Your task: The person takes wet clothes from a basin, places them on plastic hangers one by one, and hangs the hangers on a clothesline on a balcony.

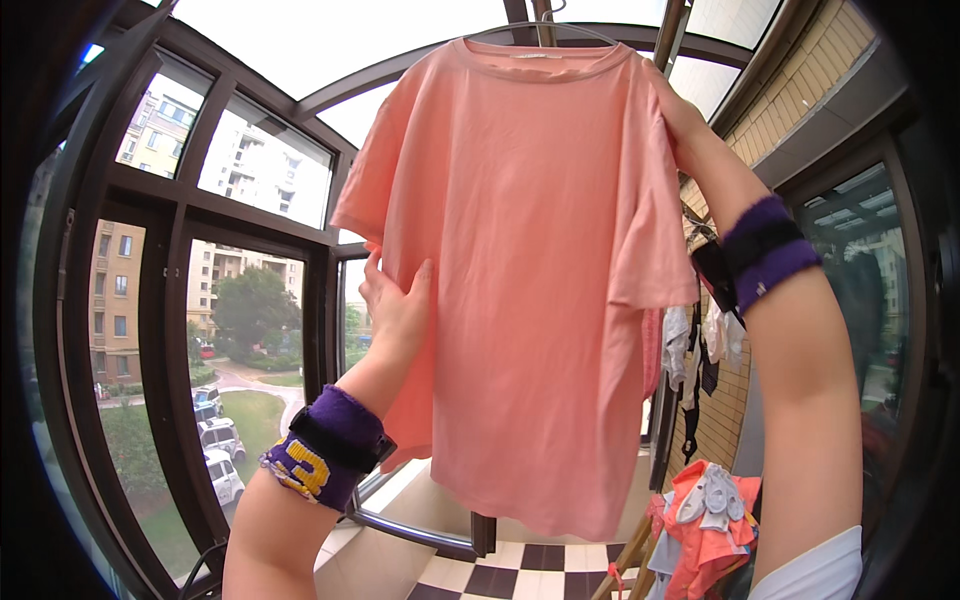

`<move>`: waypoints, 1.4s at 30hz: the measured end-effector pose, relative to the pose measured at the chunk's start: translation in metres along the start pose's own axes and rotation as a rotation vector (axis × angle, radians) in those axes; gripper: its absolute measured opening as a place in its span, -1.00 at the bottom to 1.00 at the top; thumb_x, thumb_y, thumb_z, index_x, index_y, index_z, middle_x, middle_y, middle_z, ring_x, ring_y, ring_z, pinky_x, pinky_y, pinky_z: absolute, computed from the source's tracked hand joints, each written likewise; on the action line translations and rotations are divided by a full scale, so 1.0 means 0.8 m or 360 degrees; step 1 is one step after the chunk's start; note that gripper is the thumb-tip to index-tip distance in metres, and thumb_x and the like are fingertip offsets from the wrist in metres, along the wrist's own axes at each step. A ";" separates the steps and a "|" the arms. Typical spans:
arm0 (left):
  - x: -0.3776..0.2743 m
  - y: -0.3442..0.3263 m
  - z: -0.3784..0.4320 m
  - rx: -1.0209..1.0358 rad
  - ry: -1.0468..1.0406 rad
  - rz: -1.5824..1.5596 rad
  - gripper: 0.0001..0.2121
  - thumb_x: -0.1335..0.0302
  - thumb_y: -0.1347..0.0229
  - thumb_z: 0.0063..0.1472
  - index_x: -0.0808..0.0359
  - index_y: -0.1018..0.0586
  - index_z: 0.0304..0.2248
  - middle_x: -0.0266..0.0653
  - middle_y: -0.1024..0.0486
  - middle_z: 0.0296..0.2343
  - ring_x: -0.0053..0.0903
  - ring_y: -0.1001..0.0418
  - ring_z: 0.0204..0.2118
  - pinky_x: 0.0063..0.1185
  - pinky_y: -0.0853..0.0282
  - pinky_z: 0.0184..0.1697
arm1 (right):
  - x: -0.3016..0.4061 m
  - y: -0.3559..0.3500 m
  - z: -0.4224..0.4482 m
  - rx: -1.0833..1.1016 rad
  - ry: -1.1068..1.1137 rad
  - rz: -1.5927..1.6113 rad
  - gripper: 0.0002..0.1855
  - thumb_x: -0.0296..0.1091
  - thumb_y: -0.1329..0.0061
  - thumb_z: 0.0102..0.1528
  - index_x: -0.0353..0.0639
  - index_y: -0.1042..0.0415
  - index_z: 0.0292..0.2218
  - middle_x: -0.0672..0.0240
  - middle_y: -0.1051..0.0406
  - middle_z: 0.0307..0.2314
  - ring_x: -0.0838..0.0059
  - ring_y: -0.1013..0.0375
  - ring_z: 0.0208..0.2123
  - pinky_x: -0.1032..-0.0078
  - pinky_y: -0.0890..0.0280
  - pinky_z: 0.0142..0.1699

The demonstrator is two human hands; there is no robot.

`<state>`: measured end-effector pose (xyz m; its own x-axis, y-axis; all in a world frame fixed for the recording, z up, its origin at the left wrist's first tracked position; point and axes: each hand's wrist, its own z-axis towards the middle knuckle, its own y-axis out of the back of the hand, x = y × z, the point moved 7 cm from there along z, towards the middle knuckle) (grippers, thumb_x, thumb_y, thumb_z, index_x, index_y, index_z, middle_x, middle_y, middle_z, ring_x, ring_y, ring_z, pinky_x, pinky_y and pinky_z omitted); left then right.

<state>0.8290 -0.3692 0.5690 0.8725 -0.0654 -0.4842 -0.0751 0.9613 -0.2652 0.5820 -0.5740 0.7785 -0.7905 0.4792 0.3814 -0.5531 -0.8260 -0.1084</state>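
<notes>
A pink short-sleeved T-shirt [532, 262] hangs on a thin hanger [546, 28] in front of me, its neckline at the top and its hem loose below. My left hand [401, 300] is at the shirt's left side, under the sleeve, with the thumb up against the cloth; some fingertips go out of sight beside the fabric, and whether they pinch it is unclear. My right hand [671, 105] is raised at the shirt's right shoulder, its fingers mostly hidden behind the cloth. Both forearms wear purple bands with black straps.
Dark-framed windows [251, 161] line the left side. Small laundry [701, 345] hangs behind the shirt at right. Below it, more clothes [705, 517] are heaped by a wooden stand [626, 559]. An open window sash [420, 534] juts out low over the checkered floor [525, 574].
</notes>
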 end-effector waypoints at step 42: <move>0.092 0.071 -0.189 0.0354 0.0288 -0.0743 -0.70 0.24 0.15 0.23 0.34 -0.42 -0.43 -0.53 -0.36 -0.59 -0.86 -0.18 -0.56 -0.81 -0.13 -0.49 | -0.144 0.313 -0.410 -0.0520 -0.0342 -0.0350 -0.65 -0.09 0.19 0.12 -0.23 -0.39 -0.37 0.56 -0.36 -0.54 0.83 -0.26 -0.51 0.80 -0.18 -0.40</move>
<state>0.8162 -0.3601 0.3921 0.6901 -0.5250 -0.4981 0.4214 0.8511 -0.3132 0.4479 -0.7387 0.4060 -0.5912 0.5322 0.6060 -0.7833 -0.5578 -0.2743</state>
